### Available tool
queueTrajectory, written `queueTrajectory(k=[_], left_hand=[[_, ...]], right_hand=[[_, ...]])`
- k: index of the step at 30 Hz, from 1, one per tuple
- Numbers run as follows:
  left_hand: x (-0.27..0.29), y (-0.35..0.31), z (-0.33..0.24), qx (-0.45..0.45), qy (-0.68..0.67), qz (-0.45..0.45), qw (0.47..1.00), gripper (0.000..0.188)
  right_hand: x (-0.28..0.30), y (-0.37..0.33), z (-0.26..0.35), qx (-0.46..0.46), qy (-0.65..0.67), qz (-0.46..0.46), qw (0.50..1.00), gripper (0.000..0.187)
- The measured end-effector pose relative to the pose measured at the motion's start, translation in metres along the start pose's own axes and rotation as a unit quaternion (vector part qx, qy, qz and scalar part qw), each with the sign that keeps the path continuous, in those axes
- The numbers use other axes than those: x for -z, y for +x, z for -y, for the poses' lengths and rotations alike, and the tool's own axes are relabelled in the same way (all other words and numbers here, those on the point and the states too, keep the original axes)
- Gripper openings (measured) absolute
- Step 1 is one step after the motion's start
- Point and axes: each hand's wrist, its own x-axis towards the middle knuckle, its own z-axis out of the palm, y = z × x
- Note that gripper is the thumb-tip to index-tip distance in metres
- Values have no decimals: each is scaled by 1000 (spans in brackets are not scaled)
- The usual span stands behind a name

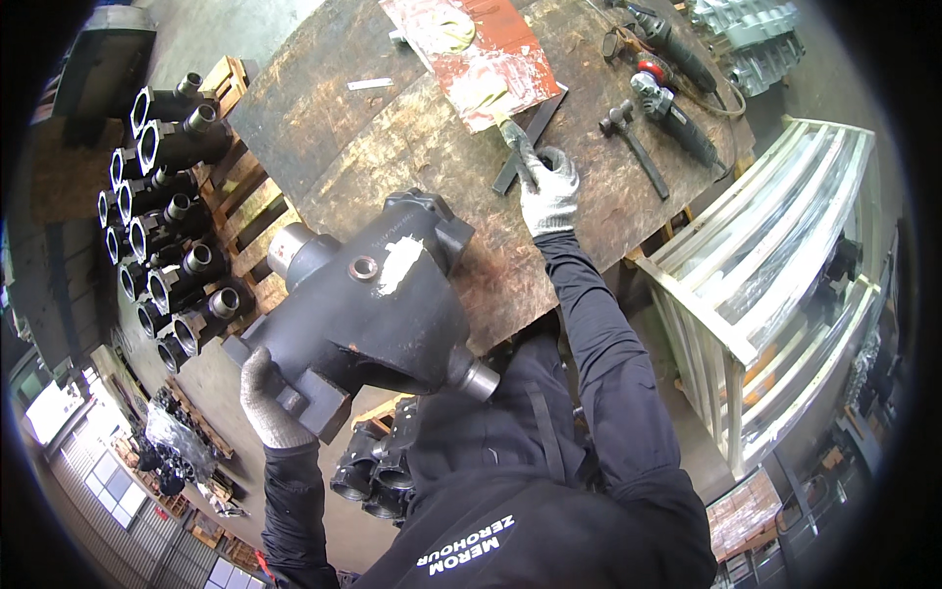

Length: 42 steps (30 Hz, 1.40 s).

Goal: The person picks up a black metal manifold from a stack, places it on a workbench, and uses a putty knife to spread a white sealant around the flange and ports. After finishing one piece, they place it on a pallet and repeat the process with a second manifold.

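Note:
A large black metal casting [392, 329] with bare metal pipe ends rests at the near left of the worktable, partly past its edge. A cream paste patch [400, 263] lies on its top, beside a round threaded hole. My left hand [270, 402], in a pale grey glove, grips the casting's squared end block. Over the table, my gloved right hand [549, 191] stretches its index finger to a mound of cream paste [481, 96]. Its other fingers are bent, and no tool shows clearly in it. The paste sits on a smeared red board [530, 69].
Under the board's near corner lies a dark flat bar [535, 137]. A hammer [636, 147] and angle grinders [677, 118] lie at the right. Several black castings [172, 216] stand on pallets at left. A plastic-wrapped wooden crate [756, 275] stands right of the table.

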Motion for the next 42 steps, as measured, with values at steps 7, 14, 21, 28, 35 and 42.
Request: queueTrajectory(k=[7, 14, 21, 28, 35, 42], left_hand=[[-13, -13, -6, -3, -29, -21, 999, 19], [-15, -12, -6, -5, -31, -28, 999, 18], [-9, -11, -4, 3, -20, -28, 999, 23], [-10, -6, -1, -14, -48, -2, 999, 23], [-4, -4, 1, -4, -57, 13, 998, 20], [5, 3, 5, -4, -42, 51, 998, 33]], right_hand=[[36, -22, 0, -49, 46, 24, 997, 43], [2, 12, -4, -300, 468, 134, 821, 30], [-20, -2, -34, -263, 435, 153, 848, 29], [32, -9, -20, -278, 375, 126, 876, 32], [59, 39, 1, -113, 76, 95, 986, 25], [58, 37, 11, -113, 130, 165, 971, 25]])
